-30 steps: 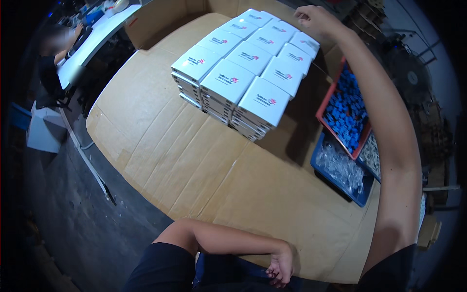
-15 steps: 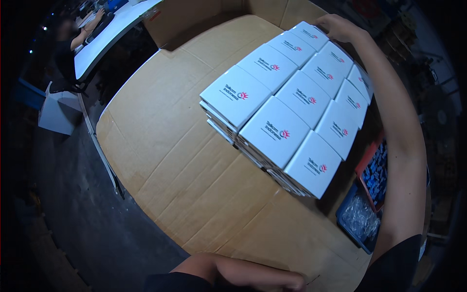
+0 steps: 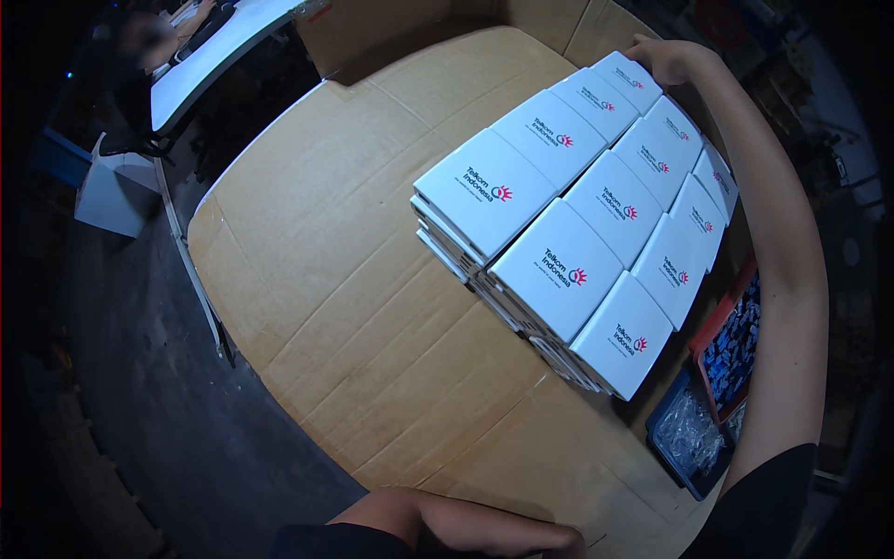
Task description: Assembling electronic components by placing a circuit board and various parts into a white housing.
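Flat white boxes [image 3: 551, 265] with dark print and a small red emblem lie in neat rows, stacked several layers high, on a cardboard-covered table. At the far end of the stack, my right hand [image 3: 659, 61] has its fingers bent round the far corner of a white box [image 3: 626, 79]; part of the fingers is hidden behind it. My right arm reaches along the stack's right side. Low in the picture, my left hand [image 3: 562, 540] rests near the table's front edge, cut off by the frame, so its fingers do not show.
Right of the stack sit a red tray [image 3: 731, 349] of small blue-black pieces and a blue tray [image 3: 687, 433] with clear plastic. Cardboard walls [image 3: 391, 37] stand along the back. At far left, a person works at a white table [image 3: 219, 56]; a white box [image 3: 116, 196] is on the floor.
The whole view has shifted, so the stack and trays appear a little farther right and lower. My right hand stays at the stack's far end; my left arm keeps its place.
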Motion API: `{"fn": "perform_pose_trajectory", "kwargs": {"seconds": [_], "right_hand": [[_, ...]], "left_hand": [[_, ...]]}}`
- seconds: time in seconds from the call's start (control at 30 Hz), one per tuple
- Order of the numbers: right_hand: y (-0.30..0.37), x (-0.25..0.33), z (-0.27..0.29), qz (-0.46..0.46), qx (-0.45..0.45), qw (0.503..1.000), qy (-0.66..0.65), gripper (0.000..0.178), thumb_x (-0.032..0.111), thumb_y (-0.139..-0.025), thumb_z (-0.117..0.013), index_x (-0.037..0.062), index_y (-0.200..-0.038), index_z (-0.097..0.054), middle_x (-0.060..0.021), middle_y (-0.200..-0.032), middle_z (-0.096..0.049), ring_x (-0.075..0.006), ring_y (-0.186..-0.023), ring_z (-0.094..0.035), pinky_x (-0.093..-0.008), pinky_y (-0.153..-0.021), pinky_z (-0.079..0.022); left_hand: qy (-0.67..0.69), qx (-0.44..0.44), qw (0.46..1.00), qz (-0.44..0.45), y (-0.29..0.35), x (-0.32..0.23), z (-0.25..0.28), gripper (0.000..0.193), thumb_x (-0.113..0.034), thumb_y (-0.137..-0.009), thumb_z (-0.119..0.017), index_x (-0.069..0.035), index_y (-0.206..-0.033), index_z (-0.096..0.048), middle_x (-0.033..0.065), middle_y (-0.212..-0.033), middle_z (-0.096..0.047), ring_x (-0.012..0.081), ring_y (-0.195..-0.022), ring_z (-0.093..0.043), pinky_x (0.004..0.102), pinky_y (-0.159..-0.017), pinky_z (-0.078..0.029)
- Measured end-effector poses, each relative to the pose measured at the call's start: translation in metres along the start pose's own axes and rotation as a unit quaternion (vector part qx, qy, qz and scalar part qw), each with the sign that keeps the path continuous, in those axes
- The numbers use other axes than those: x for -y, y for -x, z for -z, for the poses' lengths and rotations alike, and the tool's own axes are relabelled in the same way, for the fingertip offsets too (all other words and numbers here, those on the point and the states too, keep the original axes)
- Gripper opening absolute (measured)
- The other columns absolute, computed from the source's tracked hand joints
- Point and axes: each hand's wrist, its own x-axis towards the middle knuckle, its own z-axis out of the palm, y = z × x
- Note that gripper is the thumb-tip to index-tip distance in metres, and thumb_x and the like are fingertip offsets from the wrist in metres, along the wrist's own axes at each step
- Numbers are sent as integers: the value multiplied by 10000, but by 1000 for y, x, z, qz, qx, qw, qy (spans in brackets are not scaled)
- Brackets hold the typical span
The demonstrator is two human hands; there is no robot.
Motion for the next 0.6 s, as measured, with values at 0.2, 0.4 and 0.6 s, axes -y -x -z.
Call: {"fn": "perform_pose_trajectory", "kwargs": {"seconds": [0.2,0.4,0.6], "right_hand": [[-8,-5,12,45,-3,999,-2,705,-143,-730,-781,141,-1367,-679,-127,-1400,-556,-345,-1341,-556,-417,-1097,-512],[-14,-17,31,37,-43,998,19,574,-126,-556,-899,61,-1073,-735,-105,-1152,-709,-320,-1078,-693,-408,-882,-588],[-2,-14,56,38,-53,994,89,456,-111,-546,-904,61,-937,-742,-105,-992,-744,-312,-973,-726,-415,-786,-593]], "left_hand": [[-85,-13,996,16,28,-22,-1,366,-319,-1094,-565,-4,-1211,-708,115,-1224,-668,294,-1002,-624,447,-879,-526],[-153,-22,987,35,51,-43,-9,363,-314,-1094,-566,-1,-1203,-712,117,-1223,-670,294,-996,-626,448,-875,-528],[-223,-27,973,59,73,-63,-19,360,-309,-1093,-566,2,-1195,-716,118,-1221,-672,294,-990,-629,449,-870,-530]]}}
